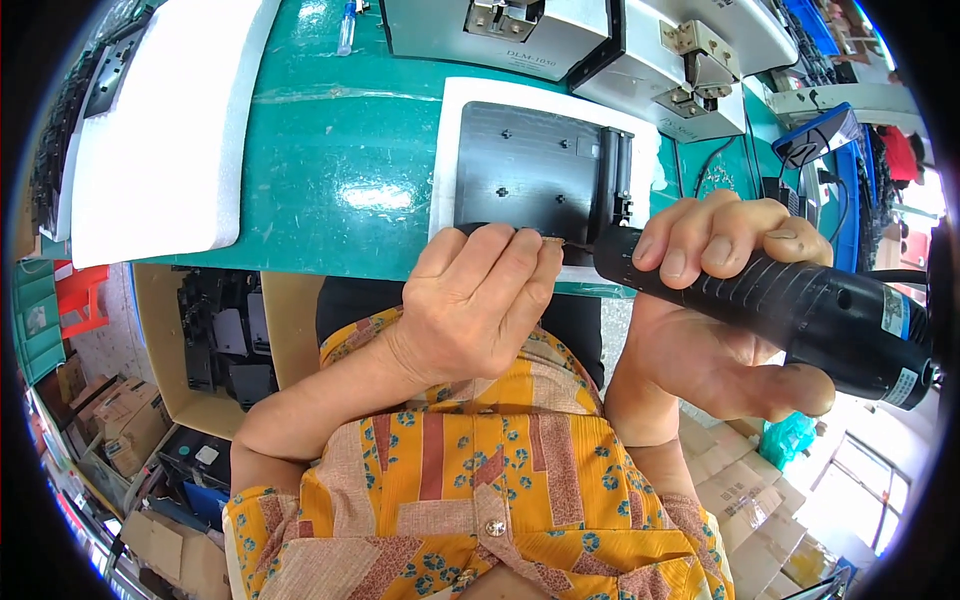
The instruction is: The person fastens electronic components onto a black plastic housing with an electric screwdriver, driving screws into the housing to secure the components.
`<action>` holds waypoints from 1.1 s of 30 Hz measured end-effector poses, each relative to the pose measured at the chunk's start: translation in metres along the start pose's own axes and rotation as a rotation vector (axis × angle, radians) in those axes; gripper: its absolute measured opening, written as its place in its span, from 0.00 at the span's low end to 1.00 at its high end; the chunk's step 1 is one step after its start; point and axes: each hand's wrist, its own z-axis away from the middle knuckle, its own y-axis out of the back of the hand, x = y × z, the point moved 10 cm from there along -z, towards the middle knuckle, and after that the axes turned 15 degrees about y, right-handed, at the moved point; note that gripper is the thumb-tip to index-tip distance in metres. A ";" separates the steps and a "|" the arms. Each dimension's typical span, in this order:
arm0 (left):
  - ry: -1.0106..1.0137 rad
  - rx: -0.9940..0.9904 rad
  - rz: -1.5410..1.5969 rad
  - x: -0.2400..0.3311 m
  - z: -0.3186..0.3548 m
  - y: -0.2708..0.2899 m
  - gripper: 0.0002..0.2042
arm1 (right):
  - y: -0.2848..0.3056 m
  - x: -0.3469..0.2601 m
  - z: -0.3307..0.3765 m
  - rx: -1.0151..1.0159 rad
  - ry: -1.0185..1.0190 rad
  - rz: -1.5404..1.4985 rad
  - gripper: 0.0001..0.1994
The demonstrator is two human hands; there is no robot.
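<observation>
My right hand (715,290) is wrapped round a black electric screwdriver (800,310), held nearly level with its nose toward the left. The driver's thin bit (578,245) reaches to the fingertips of my left hand (485,295). That hand is closed in a pinch, and whatever small thing it holds is hidden by the fingers. Just beyond both hands, a flat black panel (525,165) with small cross-shaped marks and a ribbed right edge lies on a white foam pad (447,150). The fingers cover part of its near edge.
Two grey machines (480,45) with metal mechanisms stand at the back of the green table (330,130). A blue-handled screwdriver (347,28) lies far left of them. White foam (170,130) covers the left side. Below the table edge, a cardboard box (290,320) holds black parts.
</observation>
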 end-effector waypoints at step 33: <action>0.041 0.076 0.231 -0.005 -0.004 0.015 0.15 | -0.035 -0.001 0.011 -0.216 -0.090 0.219 0.29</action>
